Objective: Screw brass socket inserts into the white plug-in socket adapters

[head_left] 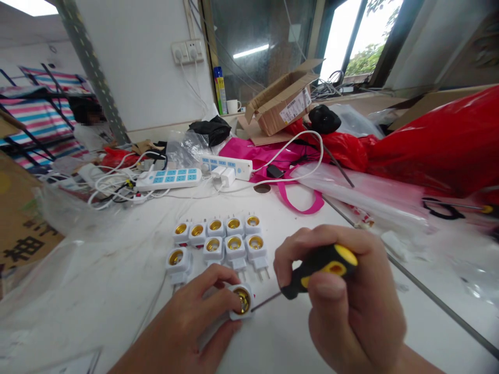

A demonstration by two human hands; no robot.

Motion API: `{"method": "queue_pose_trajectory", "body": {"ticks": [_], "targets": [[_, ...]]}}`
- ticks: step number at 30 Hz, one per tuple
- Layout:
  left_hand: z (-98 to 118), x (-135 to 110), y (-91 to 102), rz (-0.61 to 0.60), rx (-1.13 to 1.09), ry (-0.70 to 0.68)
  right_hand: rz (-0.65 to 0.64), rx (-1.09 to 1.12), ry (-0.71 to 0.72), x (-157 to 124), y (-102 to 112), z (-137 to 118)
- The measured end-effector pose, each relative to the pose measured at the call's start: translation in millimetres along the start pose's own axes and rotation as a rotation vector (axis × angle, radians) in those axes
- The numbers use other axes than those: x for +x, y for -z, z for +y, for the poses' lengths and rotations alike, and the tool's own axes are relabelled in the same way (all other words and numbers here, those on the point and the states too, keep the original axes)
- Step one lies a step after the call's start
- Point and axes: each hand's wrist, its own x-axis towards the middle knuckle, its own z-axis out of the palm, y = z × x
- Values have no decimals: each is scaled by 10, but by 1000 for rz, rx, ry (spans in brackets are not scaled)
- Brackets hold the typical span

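My left hand (195, 317) grips a white plug-in lamp socket (246, 310) with a brass-coloured threaded inside, one finger reaching over its opening. My right hand (351, 291) is wrapped round the black and yellow handle of a screwdriver (307, 272). The screwdriver's thin shaft points left and down, its tip at the lower right edge of the held socket; whether it sits in a screw I cannot make out. Just beyond my hands, several like lamp sockets (234, 244) stand in rows with their openings up. One more socket (178, 264) is at the left, beside my left hand.
White power strips (171, 178) with tangled cables lie behind the sockets. A pink bag (257, 151), an opened cardboard box (283, 98) and red plastic (436, 140) fill the back and right. A thin rod (440, 306) runs along the right side. Another person (91, 127) is at far left.
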Motion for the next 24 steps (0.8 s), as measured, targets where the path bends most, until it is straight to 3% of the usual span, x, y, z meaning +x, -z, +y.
{"method": "queue_pose_trajectory", "body": {"ticks": [3, 5, 7, 10, 14, 18, 24], "targets": [[16, 6, 4, 31, 50, -12, 151, 27, -157, 84, -48, 25], [38, 16, 14, 42, 99, -17, 132, 46, -278, 162, -45, 65], [52, 26, 16, 66, 135, -32, -11, 19, -378, 235, -2, 100], [50, 40, 0, 134, 166, -76, -392, -139, -485, 311, 110, 108], [50, 57, -25, 170, 192, -106, -781, -396, -471, 353, 234, 77], [59, 55, -51, 169, 189, -106, -943, -413, -465, 336, 249, 99], [53, 56, -57, 174, 230, -132, -994, -421, -446, 244, 197, 164]]}}
